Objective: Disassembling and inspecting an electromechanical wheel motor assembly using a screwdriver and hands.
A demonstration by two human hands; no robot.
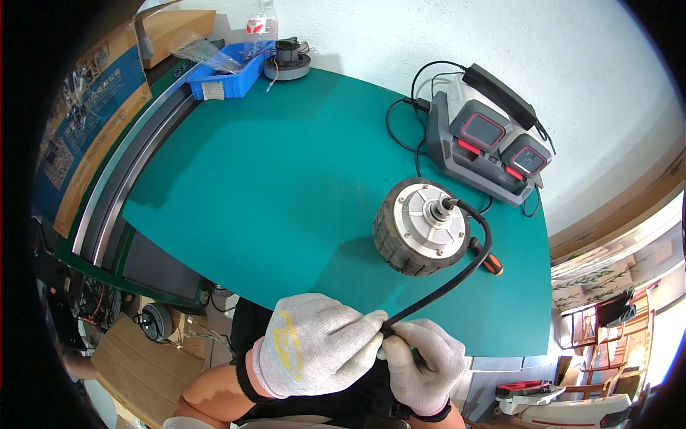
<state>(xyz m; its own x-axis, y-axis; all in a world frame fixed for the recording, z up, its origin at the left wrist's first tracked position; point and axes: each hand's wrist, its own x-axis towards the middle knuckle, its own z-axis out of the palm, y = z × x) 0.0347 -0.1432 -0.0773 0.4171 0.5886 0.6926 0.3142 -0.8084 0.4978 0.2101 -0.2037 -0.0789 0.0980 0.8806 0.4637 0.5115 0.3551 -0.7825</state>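
A hub motor wheel (429,222) with a black tyre and a silver metal hub lies on its side on the green table mat. From its axle a thick black cable (457,279) curves round toward me. At the cable's near end, just past the table edge, my left hand (321,347) and my right hand (423,361) meet, both in white knit gloves. Each hand has its fingers pinched on the cable. The very tip of the cable is hidden between the fingers.
A screwdriver (491,264) with an orange and black handle lies beside the wheel. Behind it stands a battery charger (475,164) with two batteries and loose cords. A blue bin (225,84), a small motor (287,66) and a plastic bottle (263,25) stand at the back left, near cardboard boxes (100,121).
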